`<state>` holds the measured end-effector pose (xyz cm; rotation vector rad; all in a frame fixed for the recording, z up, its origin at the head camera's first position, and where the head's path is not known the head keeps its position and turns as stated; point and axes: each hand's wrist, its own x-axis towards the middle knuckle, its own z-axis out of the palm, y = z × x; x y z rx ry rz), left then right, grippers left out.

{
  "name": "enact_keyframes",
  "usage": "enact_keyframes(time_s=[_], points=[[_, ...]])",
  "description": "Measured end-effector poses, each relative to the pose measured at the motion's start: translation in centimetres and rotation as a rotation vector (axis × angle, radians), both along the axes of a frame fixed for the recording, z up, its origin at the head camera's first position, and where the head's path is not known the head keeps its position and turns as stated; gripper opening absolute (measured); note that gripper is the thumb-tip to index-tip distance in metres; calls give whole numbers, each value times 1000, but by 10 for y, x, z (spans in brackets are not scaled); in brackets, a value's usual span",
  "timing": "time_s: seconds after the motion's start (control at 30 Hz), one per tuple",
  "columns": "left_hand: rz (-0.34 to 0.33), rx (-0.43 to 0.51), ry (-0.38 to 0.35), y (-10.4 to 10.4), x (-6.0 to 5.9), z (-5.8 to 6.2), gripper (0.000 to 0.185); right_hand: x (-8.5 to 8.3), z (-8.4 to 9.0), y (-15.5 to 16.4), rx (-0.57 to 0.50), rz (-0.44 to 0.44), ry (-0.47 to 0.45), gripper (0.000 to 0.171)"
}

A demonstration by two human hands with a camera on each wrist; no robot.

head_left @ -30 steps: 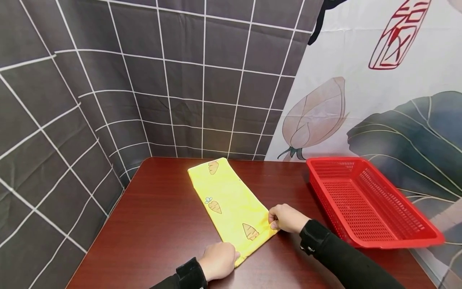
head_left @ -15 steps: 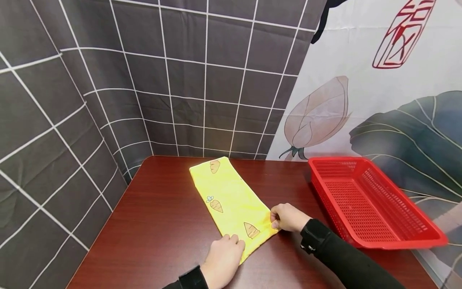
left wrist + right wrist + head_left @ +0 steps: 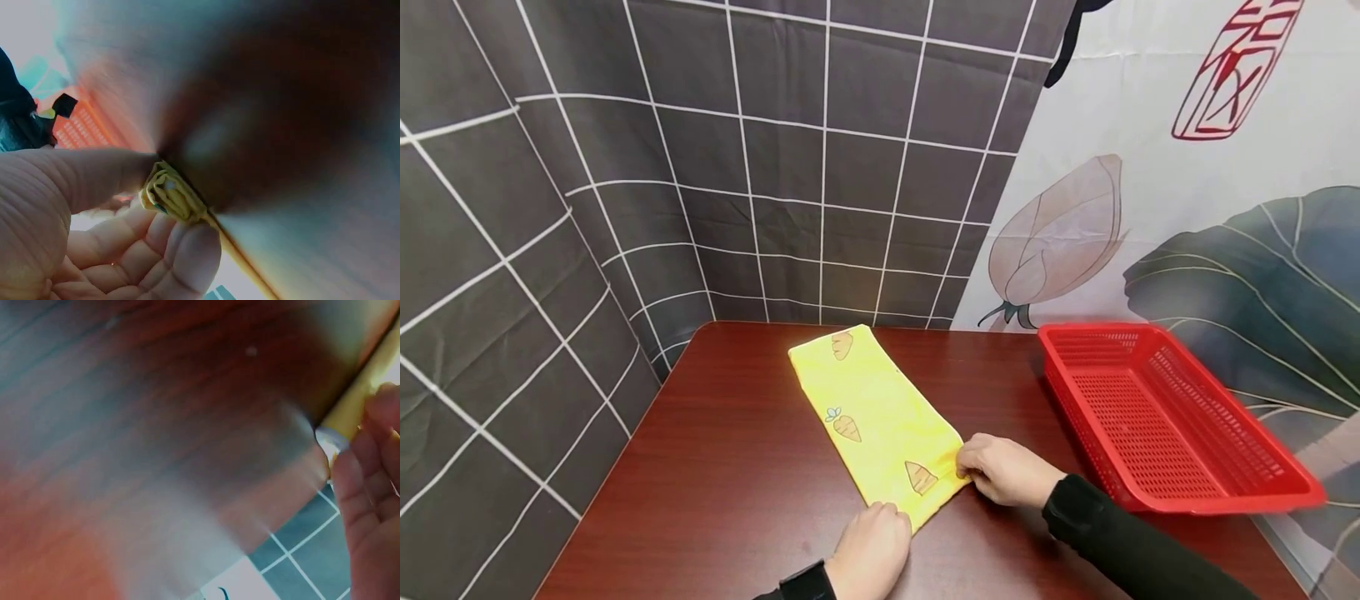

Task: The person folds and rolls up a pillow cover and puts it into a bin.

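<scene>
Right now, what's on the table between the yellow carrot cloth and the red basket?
Nothing but bare tabletop between the yellow cloth and the red basket; the right hand sits at the near end, as the head view shows.

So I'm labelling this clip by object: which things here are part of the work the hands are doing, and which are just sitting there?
In the work:
- yellow carrot-print cloth, folded into a strip on the table
- left hand, pinching the cloth's near corner
- right hand, gripping its right corner

Just sitting there:
- red basket, untouched, to the right
- grid-pattern backdrop and painted-leaf backdrop behind
</scene>
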<state>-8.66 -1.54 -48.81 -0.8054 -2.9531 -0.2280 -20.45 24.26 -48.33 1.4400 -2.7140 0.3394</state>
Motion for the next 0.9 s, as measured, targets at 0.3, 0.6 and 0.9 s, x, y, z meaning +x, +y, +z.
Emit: enact_keyframes(time_s=[0.3, 0.6, 0.9], points=[[25, 72, -128, 9, 4, 1, 17, 5, -6, 7, -53, 67, 136, 29], [27, 20, -113, 8, 2, 3, 25, 4, -14, 9, -66, 67, 205, 20], [27, -112, 107, 10, 7, -2, 17, 5, -15, 7, -58, 24, 174, 21]])
